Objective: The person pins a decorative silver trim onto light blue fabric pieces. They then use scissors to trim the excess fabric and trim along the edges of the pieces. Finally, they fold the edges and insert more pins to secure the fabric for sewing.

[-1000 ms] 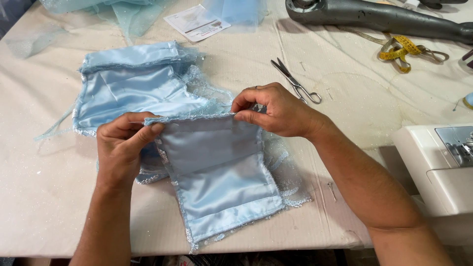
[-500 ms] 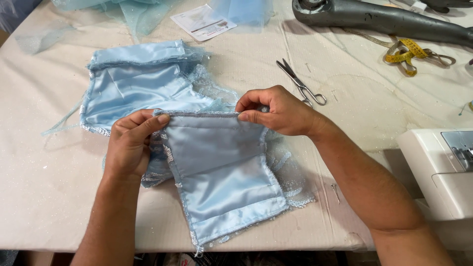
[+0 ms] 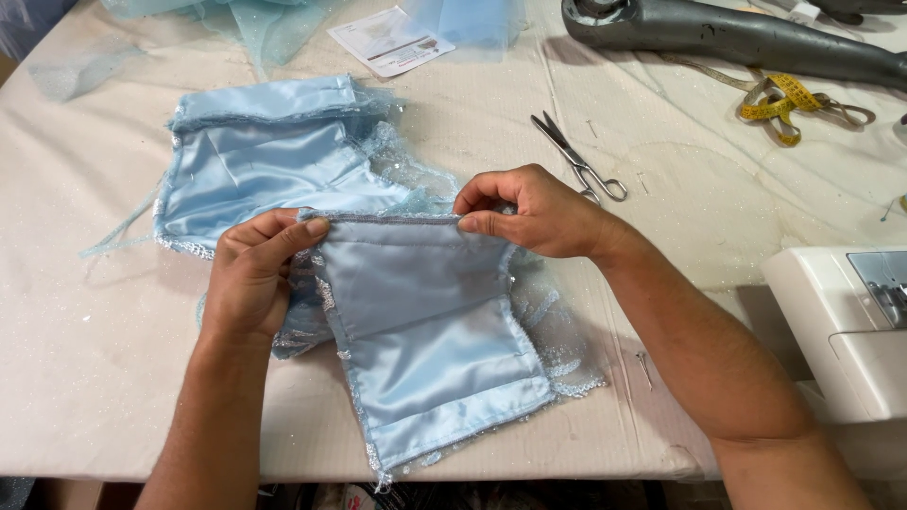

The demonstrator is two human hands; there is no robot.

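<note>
pale blue satin piece (image 3: 416,312), yellow tape measure (image 3: 779,99)

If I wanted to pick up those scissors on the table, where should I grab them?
Probably by the ring handles. The scissors lie flat and closed beyond the right hand, with the handles at the near right end and the pointed blades aimed away to the upper left. Coming from the near right side keeps fingers off the tips.

pale blue satin panel (image 3: 425,331) | sequin-trimmed edges | flat, top edge pinched, table front
</note>
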